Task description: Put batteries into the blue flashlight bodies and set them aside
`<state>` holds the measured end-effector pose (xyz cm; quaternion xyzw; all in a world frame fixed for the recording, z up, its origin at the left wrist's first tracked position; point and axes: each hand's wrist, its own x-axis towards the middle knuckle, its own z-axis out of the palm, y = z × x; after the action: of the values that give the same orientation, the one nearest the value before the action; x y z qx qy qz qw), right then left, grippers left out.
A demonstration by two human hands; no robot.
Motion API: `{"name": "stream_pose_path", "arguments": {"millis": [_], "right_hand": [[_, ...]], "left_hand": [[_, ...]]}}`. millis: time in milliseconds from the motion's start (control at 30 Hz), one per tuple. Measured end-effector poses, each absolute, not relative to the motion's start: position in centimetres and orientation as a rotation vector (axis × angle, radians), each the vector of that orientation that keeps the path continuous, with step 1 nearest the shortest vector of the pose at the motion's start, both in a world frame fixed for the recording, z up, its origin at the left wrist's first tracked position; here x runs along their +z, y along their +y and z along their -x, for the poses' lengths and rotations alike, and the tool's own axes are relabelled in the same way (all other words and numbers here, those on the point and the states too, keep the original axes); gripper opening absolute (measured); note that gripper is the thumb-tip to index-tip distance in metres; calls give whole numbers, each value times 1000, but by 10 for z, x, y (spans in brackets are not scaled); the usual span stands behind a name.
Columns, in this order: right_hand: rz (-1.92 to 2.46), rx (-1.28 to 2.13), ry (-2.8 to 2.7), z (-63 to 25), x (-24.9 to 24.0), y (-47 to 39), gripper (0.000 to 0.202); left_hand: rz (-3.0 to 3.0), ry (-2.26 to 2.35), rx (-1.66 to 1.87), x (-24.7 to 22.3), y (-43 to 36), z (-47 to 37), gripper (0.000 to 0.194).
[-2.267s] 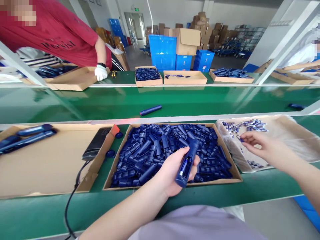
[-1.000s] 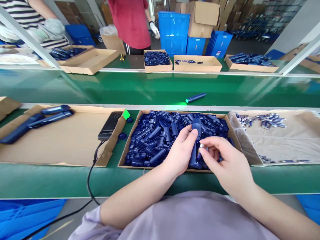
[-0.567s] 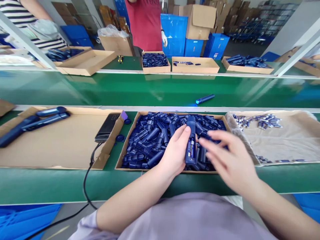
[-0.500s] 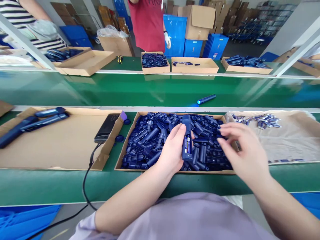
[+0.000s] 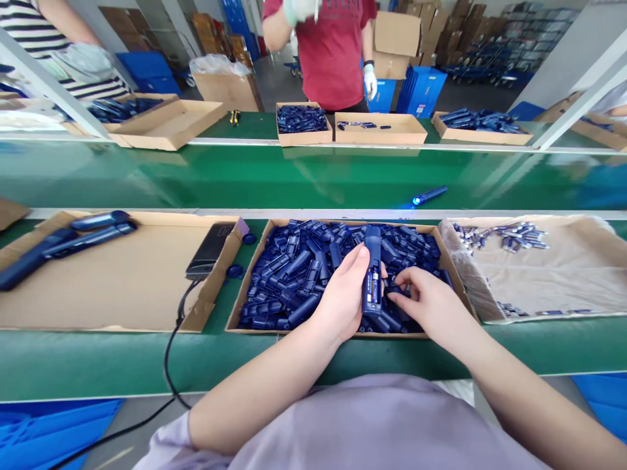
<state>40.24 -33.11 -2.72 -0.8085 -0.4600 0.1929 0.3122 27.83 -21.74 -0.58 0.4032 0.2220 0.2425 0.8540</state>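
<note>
My left hand (image 5: 343, 294) is wrapped round a dark blue flashlight body (image 5: 373, 245), held upright above a cardboard box (image 5: 229, 320) of loose blue plastic parts (image 5: 294, 264). An open slot in the body's side shows small batteries or a label inside. Just to its right is my right hand (image 5: 418, 297), over the same box, with thumb and fingertips nearly together beside a dark part; whether it grips that part is unclear. A tray lined with clear plastic (image 5: 548, 281) stands at the right, with small silver and blue pieces (image 5: 522, 235) in it.
At the left, a cardboard tray (image 5: 122, 281) holds several blue flashlights (image 5: 88, 238) and a black power bank (image 5: 210, 251) with a cable. A lit flashlight (image 5: 430, 195) lies on the green belt (image 5: 294, 179). A person in red (image 5: 333, 59) stands across it, behind more boxes.
My right hand has moved left, close to the held flashlight. The lit flashlight has shifted right on the belt. The person in red has moved right and raised a gloved hand.
</note>
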Motion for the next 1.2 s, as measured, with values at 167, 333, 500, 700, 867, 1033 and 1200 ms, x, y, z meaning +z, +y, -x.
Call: {"name": "stream_pose_path", "arguments": {"millis": [167,333,500,700,867,1033,1200], "right_hand": [[1881,551,-871,-422,-17,-340,37],[1545,527,-877,-406,3,-337,29],[1556,505,-956,-385,10,-327,15],[1666,456,-1006,-385,6,-329,17],[1696,400,-982,-380,8,-328,15],[1745,402,-1006,-378,12,-331,14],[1775,283,-1214,-377,11,-334,15]], "left_hand": [[-789,508,483,-13,-219,-279,35],[-690,468,435,-11,-224,-280,33],[-639,476,414,-9,-226,-280,29],[-643,445,424,-8,-226,-280,25],[-658,462,394,-9,-227,-280,29],[-668,425,392,-9,-227,-279,31],[-676,383,427,-8,-227,-279,30]]}}
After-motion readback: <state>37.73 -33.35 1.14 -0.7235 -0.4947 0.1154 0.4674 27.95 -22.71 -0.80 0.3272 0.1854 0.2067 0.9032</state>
